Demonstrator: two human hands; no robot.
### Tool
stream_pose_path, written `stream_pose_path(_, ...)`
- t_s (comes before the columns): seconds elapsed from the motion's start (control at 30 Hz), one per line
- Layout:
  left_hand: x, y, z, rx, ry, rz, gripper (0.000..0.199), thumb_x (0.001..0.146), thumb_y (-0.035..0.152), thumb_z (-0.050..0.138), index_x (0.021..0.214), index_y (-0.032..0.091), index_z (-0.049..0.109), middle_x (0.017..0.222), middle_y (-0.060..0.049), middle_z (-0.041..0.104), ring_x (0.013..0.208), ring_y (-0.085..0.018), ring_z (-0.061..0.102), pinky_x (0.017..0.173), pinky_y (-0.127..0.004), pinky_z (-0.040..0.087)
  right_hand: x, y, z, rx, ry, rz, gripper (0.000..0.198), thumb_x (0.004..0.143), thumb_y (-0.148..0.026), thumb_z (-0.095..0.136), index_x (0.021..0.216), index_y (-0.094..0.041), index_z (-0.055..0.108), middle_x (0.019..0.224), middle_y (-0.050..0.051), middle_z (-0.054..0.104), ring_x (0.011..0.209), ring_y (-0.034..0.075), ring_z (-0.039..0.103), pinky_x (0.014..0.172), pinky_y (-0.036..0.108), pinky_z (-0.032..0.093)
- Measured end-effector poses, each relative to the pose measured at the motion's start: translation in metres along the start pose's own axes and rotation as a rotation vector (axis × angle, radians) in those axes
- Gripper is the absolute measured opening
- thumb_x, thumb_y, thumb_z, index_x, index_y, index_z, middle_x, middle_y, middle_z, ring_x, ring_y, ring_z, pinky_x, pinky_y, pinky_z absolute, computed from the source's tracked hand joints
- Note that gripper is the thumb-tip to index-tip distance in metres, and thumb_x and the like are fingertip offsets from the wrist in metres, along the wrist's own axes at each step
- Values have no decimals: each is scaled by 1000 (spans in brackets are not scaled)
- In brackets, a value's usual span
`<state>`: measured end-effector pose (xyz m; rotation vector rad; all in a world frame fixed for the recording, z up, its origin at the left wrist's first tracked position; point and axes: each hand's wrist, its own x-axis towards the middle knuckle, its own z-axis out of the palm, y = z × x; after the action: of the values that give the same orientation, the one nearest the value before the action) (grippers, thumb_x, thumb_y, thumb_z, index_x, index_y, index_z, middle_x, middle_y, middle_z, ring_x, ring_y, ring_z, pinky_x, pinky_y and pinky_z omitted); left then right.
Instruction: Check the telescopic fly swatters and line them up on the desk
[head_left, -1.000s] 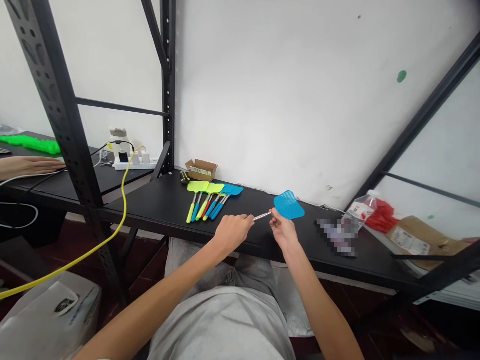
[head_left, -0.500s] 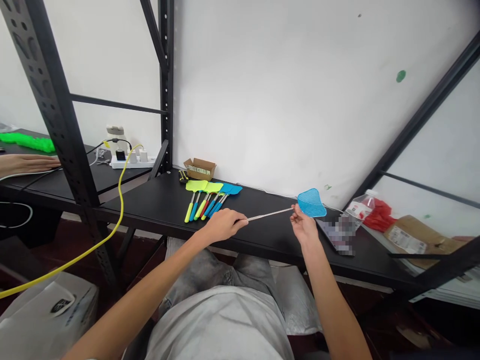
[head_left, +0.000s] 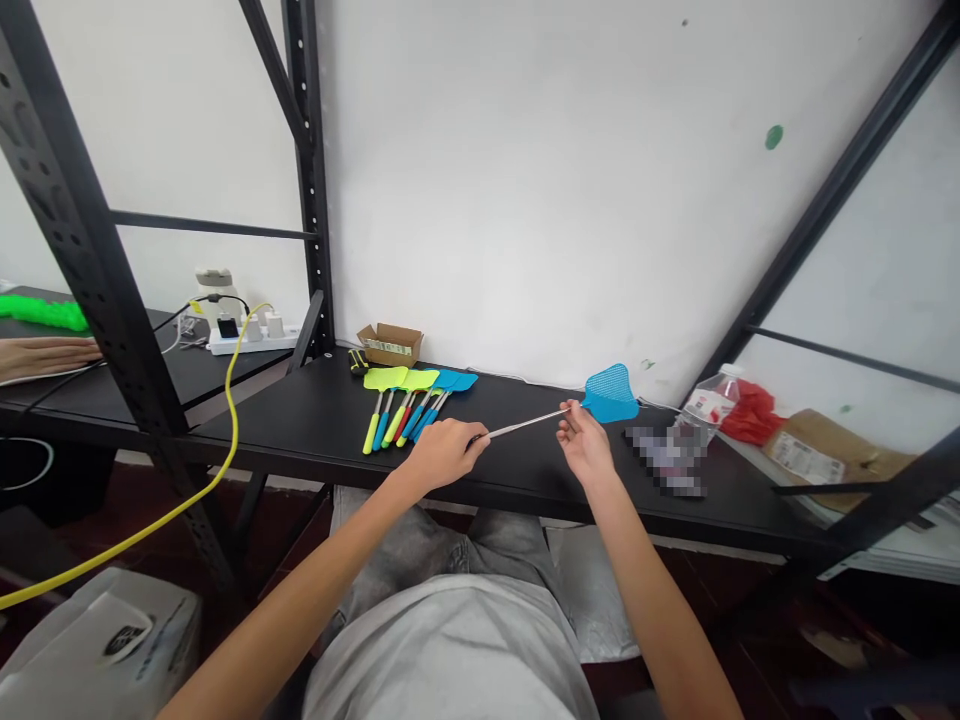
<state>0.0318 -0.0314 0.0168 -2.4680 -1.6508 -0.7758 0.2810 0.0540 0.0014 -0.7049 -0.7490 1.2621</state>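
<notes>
A blue fly swatter (head_left: 611,394) with a thin metal shaft is held level above the black table (head_left: 525,480). My left hand (head_left: 444,452) is closed around its handle end, and the grip itself is hidden in the fist. At the other end, my right hand (head_left: 583,443) pinches the shaft just below the blue mesh head. Several more fly swatters (head_left: 384,379) lie side by side to the left of my left hand, with yellow-green and blue heads and coloured grips pointing toward me.
Behind the swatters sit an open cardboard box (head_left: 394,345) and a black-yellow tape measure (head_left: 358,362). Rightward are a blurred flat object (head_left: 664,460), a plastic bottle (head_left: 712,398), a red bag (head_left: 752,412) and a parcel (head_left: 810,450). A yellow cable (head_left: 234,420) hangs at left; another person's hand (head_left: 49,355) rests beyond the post.
The shaft between my hands looks slightly shorter, my right hand having come a little closer to my left. The whole view has also shifted slightly.
</notes>
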Motion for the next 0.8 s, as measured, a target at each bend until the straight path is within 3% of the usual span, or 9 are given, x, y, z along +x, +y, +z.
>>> stream_pose_path(0.3,0,10,0,-31,-17,13,35,97,42,39,116,28,64,86,-5,71,80,-21,67,66,-26,40,-29,32,32,-244,-211,16,36,71,-51,76,87,-19,73,92,7,73,60,9,57,50,19,45)
stream_pose_path(0.5,0,16,-2,-57,-21,40,34,95,48,44,111,27,64,80,-3,69,74,-20,65,60,-25,35,-41,35,39,-457,-386,-71,47,75,-64,67,80,-17,74,64,4,64,48,9,49,40,21,35)
stream_pose_path(0.8,-1,15,-2,24,-28,58,47,100,53,26,98,26,64,69,-3,65,65,-19,61,56,-25,28,-39,32,38,-515,-441,-147,48,80,-62,62,74,-16,75,65,6,66,48,9,49,41,22,33)
